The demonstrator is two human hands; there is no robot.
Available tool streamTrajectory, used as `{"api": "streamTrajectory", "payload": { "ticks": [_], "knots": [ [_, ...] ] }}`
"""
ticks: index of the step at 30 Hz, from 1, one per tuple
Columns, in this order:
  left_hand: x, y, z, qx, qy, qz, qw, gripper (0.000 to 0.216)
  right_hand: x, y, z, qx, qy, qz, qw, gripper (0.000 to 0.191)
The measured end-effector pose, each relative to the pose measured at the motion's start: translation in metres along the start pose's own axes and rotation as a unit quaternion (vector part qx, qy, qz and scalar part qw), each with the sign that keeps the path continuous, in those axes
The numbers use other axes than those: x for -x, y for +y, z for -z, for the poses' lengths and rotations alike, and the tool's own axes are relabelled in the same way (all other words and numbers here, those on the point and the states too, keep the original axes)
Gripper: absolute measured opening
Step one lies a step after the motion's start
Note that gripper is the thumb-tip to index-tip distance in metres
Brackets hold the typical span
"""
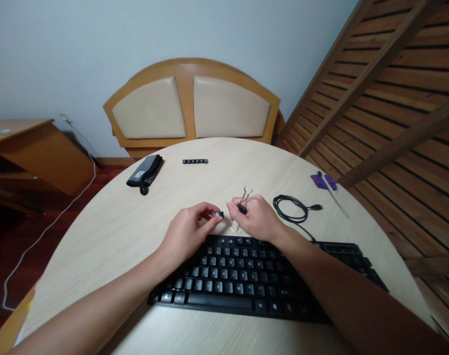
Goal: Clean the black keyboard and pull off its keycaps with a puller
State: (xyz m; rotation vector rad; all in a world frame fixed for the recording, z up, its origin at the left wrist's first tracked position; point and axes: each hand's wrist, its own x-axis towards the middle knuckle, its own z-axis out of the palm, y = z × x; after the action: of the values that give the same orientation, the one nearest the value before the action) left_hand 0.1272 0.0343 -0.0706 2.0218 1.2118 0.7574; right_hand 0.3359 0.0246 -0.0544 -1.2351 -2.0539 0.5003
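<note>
My left hand (189,224) pinches a small black keycap (219,214) between thumb and fingers, just above the far edge of a black keyboard (220,301). Close beside it, my right hand (259,219) is closed around a keycap puller (242,208) with a black handle. Thin wire prongs stick out of the puller above the fist, and more wire shows below it. A narrow gap separates the two hands. My forearms cover the left end and part of the right side of the keyboard.
A row of several keycaps (195,161) lies at the back of the round table (109,231). A folded dark pouch (146,172) is at the left. On the right are a coiled black cable (291,217), a purple cloth (323,182) and a thin brush-like stick (335,199).
</note>
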Motion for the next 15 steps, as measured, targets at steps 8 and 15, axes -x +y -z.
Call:
{"api": "streamTrajectory", "payload": {
  "ticks": [8,15],
  "knots": [
    [-0.082,-0.027,0.022,-0.213,0.055,-0.088,0.972,0.021,0.001,0.000,0.000,0.001,-0.028,0.001,1.000,0.038],
    [-0.155,-0.058,0.022,-0.321,0.047,-0.206,0.923,0.018,0.002,0.000,-0.002,-0.003,-0.049,0.012,0.999,0.036]
  ]
}}
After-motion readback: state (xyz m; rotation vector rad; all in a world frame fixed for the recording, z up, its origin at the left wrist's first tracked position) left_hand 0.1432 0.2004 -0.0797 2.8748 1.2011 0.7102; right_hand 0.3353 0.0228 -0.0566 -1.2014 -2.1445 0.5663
